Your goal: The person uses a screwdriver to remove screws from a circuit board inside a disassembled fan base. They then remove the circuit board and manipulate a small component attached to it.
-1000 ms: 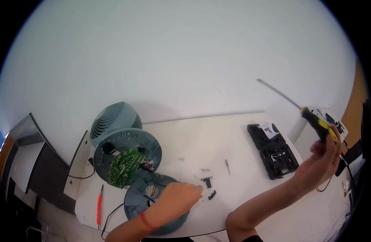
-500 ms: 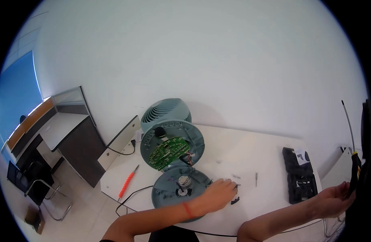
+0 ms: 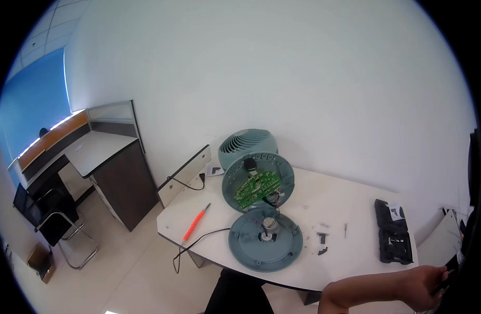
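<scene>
My right hand is at the far right beyond the table edge, fingers curled round something dark that the picture's rim mostly hides. My left hand is out of view. On the table stands a teal fan with its base opened up. A green circuit board hangs inside the tilted upper base shell. Wires run from it down to the round bottom cover, which carries a silver motor. Right of the cover lie a small curved black part and several tiny pieces.
An orange-handled screwdriver lies at the table's left, near a black power cord. A slim metal bit lies right of centre. The open black tool case sits by the right edge. A desk and chair stand left.
My left hand has left the small parts and gone out of view. My right hand has moved lower; the long-shafted screwdriver beside it no longer shows. The view has shifted left.
</scene>
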The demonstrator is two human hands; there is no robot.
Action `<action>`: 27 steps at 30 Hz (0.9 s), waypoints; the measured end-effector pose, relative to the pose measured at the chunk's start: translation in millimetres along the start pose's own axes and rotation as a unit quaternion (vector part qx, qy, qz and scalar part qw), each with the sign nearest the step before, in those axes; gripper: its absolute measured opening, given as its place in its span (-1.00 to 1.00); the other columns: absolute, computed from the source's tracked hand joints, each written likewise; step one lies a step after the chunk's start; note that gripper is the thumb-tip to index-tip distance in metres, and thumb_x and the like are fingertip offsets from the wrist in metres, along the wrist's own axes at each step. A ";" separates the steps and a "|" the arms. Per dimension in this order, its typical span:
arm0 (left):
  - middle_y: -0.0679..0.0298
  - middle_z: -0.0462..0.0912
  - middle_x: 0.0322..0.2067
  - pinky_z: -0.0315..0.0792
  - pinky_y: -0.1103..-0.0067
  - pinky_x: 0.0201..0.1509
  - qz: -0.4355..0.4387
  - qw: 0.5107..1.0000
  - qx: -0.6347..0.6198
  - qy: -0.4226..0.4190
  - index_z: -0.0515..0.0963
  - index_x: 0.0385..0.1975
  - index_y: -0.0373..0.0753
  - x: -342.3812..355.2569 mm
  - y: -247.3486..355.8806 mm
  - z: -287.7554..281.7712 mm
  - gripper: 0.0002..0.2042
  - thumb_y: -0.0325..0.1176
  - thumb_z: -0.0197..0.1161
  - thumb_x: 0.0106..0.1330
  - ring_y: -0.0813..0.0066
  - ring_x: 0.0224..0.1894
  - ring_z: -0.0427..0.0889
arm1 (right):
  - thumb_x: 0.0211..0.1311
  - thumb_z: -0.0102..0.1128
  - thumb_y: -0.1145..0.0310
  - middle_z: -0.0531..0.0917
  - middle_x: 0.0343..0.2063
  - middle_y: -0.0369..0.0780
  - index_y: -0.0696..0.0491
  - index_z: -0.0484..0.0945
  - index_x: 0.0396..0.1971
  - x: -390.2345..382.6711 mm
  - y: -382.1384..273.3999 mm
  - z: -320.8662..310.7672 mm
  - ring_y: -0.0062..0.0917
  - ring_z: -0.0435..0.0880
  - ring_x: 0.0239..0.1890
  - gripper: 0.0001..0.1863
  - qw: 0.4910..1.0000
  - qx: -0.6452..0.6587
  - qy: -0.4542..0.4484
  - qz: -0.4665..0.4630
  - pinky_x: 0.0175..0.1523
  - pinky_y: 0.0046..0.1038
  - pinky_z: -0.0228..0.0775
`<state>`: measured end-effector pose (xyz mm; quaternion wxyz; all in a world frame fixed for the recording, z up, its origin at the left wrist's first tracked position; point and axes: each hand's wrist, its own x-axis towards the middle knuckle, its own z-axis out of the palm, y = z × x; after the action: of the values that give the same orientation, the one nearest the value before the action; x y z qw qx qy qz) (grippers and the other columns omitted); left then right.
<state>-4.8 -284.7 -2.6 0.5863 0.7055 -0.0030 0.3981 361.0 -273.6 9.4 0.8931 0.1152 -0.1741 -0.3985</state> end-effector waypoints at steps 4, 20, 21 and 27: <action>-0.04 0.71 0.15 0.42 0.26 0.38 -0.017 0.998 0.060 0.011 0.68 0.11 -0.41 -28.4 -4.0 -0.9 -0.24 0.19 -0.34 0.69 0.03 0.24 0.62 | 0.48 0.15 0.31 0.37 -0.51 -0.35 -0.16 0.41 -0.34 -5.6 -21.3 -5.9 -0.50 0.43 -0.49 -0.86 0.996 -0.037 -0.033 -0.074 -0.36 -0.38 0.32; 0.29 0.74 -0.23 0.58 0.56 -0.16 -0.253 0.933 -0.120 0.226 0.65 -0.03 -0.26 -198.0 -253.8 33.3 -0.79 -0.32 0.09 0.67 0.53 -0.28 0.71 | 0.26 0.09 0.46 0.56 -0.18 -0.09 0.23 0.37 0.32 -89.0 -138.5 -142.7 -0.54 0.52 -0.45 -0.41 0.794 -0.294 -0.292 0.445 -0.40 -0.58 0.35; 0.22 0.74 -0.23 0.61 0.49 -0.23 -0.220 0.939 -0.027 0.262 0.66 -0.09 -0.25 -187.6 -250.1 5.3 -0.85 -0.35 0.19 0.59 0.44 -0.31 0.72 | 0.01 0.08 0.59 0.53 0.00 0.01 0.17 0.39 0.34 -89.5 -141.8 -159.2 -0.50 0.60 -0.36 -0.26 0.761 -0.261 -0.240 0.544 -0.35 -0.61 0.44; 0.21 0.80 -0.11 0.54 0.59 0.01 0.006 0.856 0.278 0.435 0.71 0.04 -0.36 -22.8 -147.4 -182.4 -0.75 -0.43 0.12 0.59 0.52 -0.10 0.69 | 0.00 -0.04 0.70 0.50 -0.14 -0.18 0.09 0.52 0.18 -96.7 -77.2 -256.2 -0.69 0.38 -0.50 -0.37 0.687 -0.334 -0.391 0.514 -0.57 -0.68 0.19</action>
<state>-52.7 -97.8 -137.8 0.3050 0.5938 0.3588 0.6524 352.2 -234.4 -272.3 0.7886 -0.4640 -0.3949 0.0823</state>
